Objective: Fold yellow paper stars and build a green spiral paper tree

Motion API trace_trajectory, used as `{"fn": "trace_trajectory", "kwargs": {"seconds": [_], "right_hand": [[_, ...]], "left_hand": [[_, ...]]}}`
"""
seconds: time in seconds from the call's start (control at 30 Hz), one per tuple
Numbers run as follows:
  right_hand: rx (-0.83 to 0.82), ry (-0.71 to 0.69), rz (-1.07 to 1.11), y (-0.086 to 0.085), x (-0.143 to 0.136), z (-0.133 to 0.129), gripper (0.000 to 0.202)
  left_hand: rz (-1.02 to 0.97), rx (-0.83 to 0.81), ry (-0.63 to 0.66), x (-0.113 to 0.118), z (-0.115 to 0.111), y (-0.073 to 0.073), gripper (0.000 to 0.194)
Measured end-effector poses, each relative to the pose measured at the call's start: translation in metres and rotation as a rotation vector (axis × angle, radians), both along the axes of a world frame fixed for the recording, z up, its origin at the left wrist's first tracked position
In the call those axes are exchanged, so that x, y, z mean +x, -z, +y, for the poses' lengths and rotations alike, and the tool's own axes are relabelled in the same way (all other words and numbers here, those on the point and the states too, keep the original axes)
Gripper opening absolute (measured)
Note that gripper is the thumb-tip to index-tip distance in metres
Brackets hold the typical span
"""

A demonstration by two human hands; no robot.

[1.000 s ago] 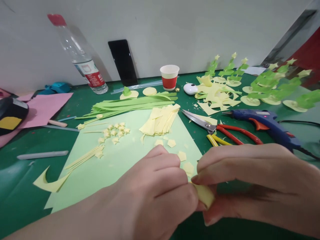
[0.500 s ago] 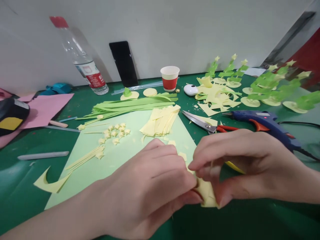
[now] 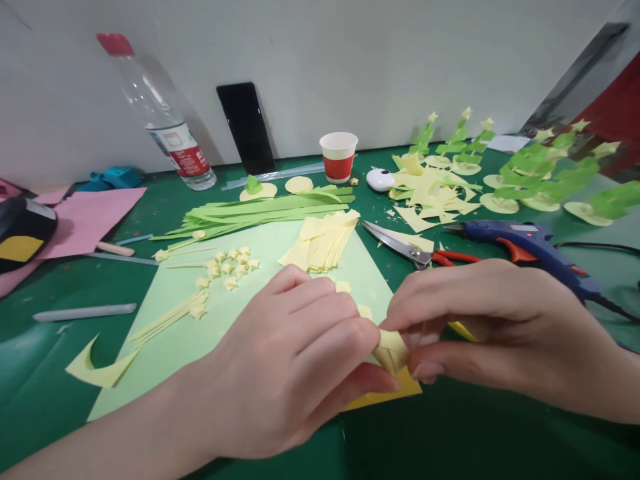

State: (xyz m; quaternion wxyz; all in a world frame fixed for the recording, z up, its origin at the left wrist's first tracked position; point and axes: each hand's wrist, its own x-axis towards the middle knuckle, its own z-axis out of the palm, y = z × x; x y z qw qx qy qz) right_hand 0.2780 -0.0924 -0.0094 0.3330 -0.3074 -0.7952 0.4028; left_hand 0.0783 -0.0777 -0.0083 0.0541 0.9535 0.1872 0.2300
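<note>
A folded pale-yellow paper strip point(image 3: 392, 352) is pinched between my two hands, above the near right part of the light green sheet point(image 3: 240, 340). My left hand point(image 3: 305, 353) has its fingers curled round the paper's left side, and its thumb lies just below. From the right, my right hand point(image 3: 485, 320) grips the other side between thumb and fingers. Farther up the sheet lie a stack of pale-yellow strips point(image 3: 320, 241) and several small folded paper stars point(image 3: 230, 267). A yellow corner point(image 3: 390, 392) shows beneath my hands.
Red-handled scissors point(image 3: 400, 245) and a blue glue gun point(image 3: 520, 240) lie beyond my right hand. Paper scraps point(image 3: 435, 190) and green paper plants point(image 3: 550, 167) stand farther back. A paper cup point(image 3: 339, 159), phone point(image 3: 247, 128) and bottle point(image 3: 170, 127) stand along the wall.
The folded strip has moved slightly up and left and turned, now showing a smaller face. My right thumb has risen with it. The yellow corner beneath is now uncovered.
</note>
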Motion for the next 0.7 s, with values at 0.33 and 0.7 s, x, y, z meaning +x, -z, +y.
{"fn": "trace_trajectory", "kwargs": {"seconds": [0.33,0.7], "right_hand": [[0.217,-0.058,0.028,-0.004,0.000,-0.003,0.009],[0.222,-0.060,-0.054,0.002,0.001,-0.003,0.004]], "left_hand": [[0.016,-0.088,0.049,0.000,-0.001,-0.009,0.037],[-0.076,-0.073,-0.012,0.002,-0.010,0.008,0.030]]}}
